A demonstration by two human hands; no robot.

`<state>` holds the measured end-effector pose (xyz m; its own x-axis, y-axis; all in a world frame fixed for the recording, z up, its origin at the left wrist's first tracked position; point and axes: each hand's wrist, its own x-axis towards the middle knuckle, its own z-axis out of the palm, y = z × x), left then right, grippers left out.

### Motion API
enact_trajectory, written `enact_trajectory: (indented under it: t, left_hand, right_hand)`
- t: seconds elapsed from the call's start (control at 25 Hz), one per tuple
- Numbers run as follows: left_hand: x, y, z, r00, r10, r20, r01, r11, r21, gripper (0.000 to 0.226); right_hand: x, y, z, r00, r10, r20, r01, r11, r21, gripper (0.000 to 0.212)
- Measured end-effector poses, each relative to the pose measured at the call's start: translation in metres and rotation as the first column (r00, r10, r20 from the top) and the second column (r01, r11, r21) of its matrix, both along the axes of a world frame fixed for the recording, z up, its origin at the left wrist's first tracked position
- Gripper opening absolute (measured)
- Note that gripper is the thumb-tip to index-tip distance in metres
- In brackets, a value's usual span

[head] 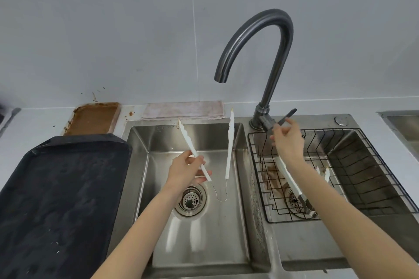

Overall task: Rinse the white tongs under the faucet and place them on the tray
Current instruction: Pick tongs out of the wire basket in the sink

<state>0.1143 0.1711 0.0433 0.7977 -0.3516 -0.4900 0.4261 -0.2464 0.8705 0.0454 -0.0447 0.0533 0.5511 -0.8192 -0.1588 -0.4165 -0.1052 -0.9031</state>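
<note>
Head view: we see the left hand held over the left stainless steel sink basin, its grip closed on one arm of the white plastic tongs with a wire spring loop. The tongs hang spread wide, tips up, the loop low above the round metal drain strainer. The curved dark metal gooseneck faucet has its spout above the left basin, behind the tongs' tips; we see no water running from it.

The right hand is at the faucet's lever handle, fingers curled by it; we cannot tell whether that grip is clenched on the lever or only touching it. Under that forearm, a second pair of white tongs lies in the black wire rack set in the right basin.

On the pale desk left of the sink lies a large black rectangular tray, with a brown-stained tray behind it and a folded pinkish cloth along the wall
</note>
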Motion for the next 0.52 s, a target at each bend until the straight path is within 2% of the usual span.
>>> enact_trajectory:
  t: [0.08, 0.2, 0.52]
  left_hand:
    - [0.007, -0.005, 0.001, 1.0, -0.003, 0.005, 0.003, 1.0, 0.0, 0.007]
    - [0.014, -0.011, 0.002, 1.0, -0.002, 0.002, 0.002, 1.0, -0.005, 0.01]
    - [0.019, -0.016, 0.0, 1.0, 0.019, -0.001, -0.019, 1.0, -0.008, 0.01]
  right_hand:
    - [0.011, -0.021, -0.001, 0.995, -0.094, -0.017, 0.095, 0.994, 0.045, 0.058]
    - [0.025, -0.04, -0.004, 0.988, -0.152, -0.026, 0.154, 0.985, 0.082, 0.061]
    - [0.038, -0.059, -0.013, 0.986, -0.146, -0.084, 0.147, 0.989, 0.008, 0.032]
